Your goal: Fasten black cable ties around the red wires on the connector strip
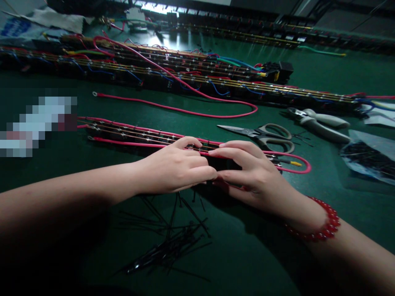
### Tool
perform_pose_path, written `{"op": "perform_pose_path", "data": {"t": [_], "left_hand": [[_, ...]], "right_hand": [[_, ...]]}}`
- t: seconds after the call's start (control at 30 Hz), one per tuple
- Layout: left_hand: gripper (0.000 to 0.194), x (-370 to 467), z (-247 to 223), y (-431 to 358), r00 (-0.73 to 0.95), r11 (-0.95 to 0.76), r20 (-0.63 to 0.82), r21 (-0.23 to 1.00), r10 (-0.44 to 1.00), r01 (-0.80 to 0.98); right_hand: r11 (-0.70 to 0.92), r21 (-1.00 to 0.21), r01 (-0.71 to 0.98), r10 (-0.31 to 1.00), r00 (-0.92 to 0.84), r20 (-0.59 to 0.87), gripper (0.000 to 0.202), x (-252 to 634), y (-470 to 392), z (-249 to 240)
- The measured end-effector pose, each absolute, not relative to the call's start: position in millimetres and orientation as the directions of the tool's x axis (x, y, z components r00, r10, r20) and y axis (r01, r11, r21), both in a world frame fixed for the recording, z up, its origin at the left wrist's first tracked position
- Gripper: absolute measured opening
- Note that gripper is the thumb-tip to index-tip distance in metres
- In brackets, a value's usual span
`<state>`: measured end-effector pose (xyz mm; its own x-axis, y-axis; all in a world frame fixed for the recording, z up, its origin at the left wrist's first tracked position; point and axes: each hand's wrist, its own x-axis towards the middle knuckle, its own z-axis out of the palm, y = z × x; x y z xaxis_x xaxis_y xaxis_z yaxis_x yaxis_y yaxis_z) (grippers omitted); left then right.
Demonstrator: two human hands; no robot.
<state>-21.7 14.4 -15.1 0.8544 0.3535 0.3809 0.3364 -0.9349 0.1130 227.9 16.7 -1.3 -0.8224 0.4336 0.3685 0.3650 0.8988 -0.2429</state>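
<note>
A narrow dark strip with copper-coloured bars (135,136) lies across the green table in front of me. A red cable (307,163) runs along both of its long sides and loops round past its right end, beside a yellow-tipped wire end (296,163). My left hand (182,166) is closed over the middle of the strip, its fingers curled at the near edge. Close beside it, my right hand (254,170) has bent fingers on the red cable and the strip's edge. Both hands' fingertips are partly hidden, so a small item between them cannot be made out.
Black cable ties (166,248) lie scattered nearest me. Beyond the strip are scissors (262,135), cutting pliers (321,121) and a loose red cable (173,107). A plastic bag (373,154) of black ties is at the right. Longer wired strips (185,80) stretch across behind.
</note>
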Motion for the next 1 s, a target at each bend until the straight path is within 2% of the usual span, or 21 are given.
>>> {"op": "perform_pose_path", "data": {"t": [0.2,0.8,1.0], "left_hand": [[0.022,-23.1,-16.8,14.9,0.877,-0.942,0.35,0.053,0.328,0.331],[0.019,-23.8,-18.3,15.8,0.887,-0.945,0.337,0.022,0.315,0.327],[0.023,-23.9,-16.0,16.3,0.898,-0.949,0.333,-0.026,0.288,0.314]], "right_hand": [[0.897,-0.255,0.362,0.437,-0.81,0.392,0.011,227.0,17.4,-0.4],[0.893,-0.25,0.374,0.447,-0.805,0.391,0.011,226.3,17.4,-0.1],[0.886,-0.25,0.391,0.461,-0.804,0.375,0.01,226.3,17.3,-0.6]]}}
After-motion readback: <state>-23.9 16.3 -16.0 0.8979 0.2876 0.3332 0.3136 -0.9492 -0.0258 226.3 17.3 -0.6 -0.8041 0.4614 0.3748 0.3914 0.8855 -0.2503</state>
